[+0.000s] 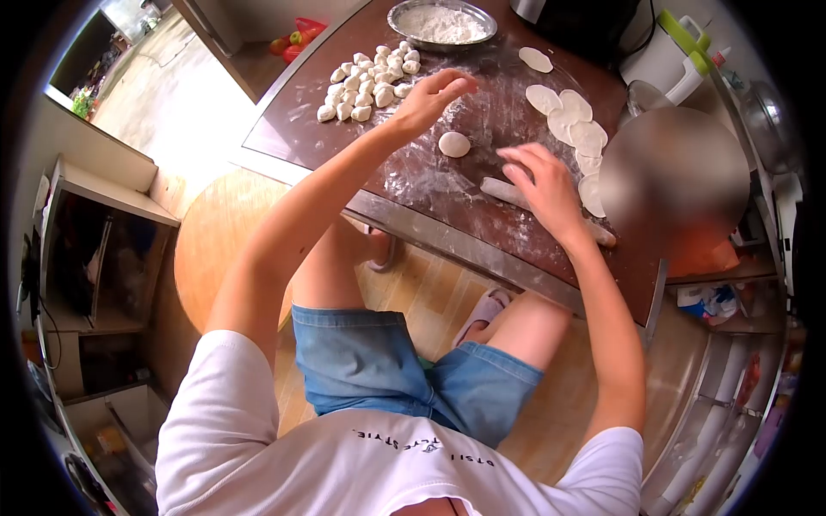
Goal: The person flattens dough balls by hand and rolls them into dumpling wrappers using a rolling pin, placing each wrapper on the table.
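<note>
A small flattened dough disc (454,144) lies on the floured brown table (404,185), between my two hands. My left hand (437,93) is just beyond it, fingers stretched to the right and holding nothing. Over the rolling pin (504,192) is my right hand (545,187), its fingers extended and apart; whether the palm touches the pin cannot be made out. The pin slants across the near part of the table, its middle covered by that hand. Left of my left hand sit several small dough pieces (366,82). Thin round wrappers (568,116) overlap in a row at the right.
A metal bowl of flour (398,31) stands at the far side. Behind the wrappers are a dark appliance (576,30) and a white container with green trim (671,64). A blurred round area covers the table's right end. A round wooden stool (219,232) is at the left.
</note>
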Tool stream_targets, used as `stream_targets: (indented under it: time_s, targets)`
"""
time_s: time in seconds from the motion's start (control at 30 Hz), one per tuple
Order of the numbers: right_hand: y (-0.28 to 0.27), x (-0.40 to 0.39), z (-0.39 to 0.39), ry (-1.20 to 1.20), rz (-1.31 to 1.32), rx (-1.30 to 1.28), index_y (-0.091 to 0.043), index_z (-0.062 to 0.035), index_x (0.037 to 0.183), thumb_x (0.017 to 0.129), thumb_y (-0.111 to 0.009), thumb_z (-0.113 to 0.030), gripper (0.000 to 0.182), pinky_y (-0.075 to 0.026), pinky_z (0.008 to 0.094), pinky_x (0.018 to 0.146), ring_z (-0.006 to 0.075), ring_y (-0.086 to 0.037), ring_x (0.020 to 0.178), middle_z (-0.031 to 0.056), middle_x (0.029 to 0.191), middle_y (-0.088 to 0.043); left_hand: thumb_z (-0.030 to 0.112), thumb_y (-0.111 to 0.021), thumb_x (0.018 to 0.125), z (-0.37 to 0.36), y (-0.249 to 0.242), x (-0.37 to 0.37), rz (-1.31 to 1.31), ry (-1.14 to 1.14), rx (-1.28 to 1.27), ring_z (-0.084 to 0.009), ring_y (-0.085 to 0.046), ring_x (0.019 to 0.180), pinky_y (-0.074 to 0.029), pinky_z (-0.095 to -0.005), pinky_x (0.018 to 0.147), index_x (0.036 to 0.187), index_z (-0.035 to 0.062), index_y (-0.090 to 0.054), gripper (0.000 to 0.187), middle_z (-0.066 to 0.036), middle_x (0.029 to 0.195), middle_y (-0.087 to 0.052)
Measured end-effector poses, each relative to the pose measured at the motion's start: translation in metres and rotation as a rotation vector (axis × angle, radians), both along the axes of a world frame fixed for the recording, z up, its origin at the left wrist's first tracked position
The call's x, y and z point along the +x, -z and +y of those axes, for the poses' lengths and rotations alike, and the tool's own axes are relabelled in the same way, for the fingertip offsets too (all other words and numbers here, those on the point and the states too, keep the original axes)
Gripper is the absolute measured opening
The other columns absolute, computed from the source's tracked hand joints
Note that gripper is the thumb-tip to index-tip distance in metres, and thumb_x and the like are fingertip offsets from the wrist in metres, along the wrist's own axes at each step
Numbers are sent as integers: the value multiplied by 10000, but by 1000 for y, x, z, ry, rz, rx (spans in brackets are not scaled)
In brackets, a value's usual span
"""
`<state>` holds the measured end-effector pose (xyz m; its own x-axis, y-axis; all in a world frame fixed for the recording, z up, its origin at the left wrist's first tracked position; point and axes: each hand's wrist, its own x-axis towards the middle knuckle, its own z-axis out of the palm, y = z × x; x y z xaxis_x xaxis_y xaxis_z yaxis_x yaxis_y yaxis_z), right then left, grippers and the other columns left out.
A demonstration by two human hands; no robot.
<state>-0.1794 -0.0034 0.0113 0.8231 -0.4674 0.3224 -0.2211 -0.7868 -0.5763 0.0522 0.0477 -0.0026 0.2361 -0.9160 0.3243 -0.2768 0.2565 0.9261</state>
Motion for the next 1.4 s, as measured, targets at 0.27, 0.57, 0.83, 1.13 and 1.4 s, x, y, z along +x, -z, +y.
stream_targets:
  time_s: [0.27,0.57,0.83,1.13,1.4]
  targets:
    - [31,88,-7,-203,76,-230,-622,-32,1026,824,-543,-79,221,-460,388,835,318,-587,954,158,1029,-612,232,-439,937,69,10,17,245,-182,-79,-130,-565,945,-426,-279,830,1052,16,-572,279,-54,1004,-610]
    - [16,92,-17,-76,393,77,-589,-15,970,704,-703,-205,346,-472,375,750,287,-612,858,172,956,-607,114,-522,860,90,41,13,-191,-390,-83,-187,-571,895,-455,-311,774,955,33,-588,141,-72,938,-607]
    - [19,109,-21,-73,206,-33,-604,-38,871,709,-708,-183,241,-474,337,684,230,-600,736,122,873,-593,91,-521,858,88,40,16,-116,-411,-94,-164,-585,858,-462,-281,742,995,32,-589,163,-77,962,-610]
    - [-1,7,8,28,238,-262,-606,-66,1002,743,-679,-216,309,-439,361,802,264,-539,875,96,916,-566,66,-496,805,39,50,5,-877,-161,-106,-268,-471,1156,-429,-350,921,1107,25,-559,312,-108,1206,-534]
    - [13,-66,26,11,273,-205,-596,-119,1119,716,-679,-96,412,-422,370,794,266,-490,899,86,938,-508,103,-534,759,19,19,-49,-957,60,72,-332,-600,773,-469,-428,692,824,27,-600,120,-163,871,-594]
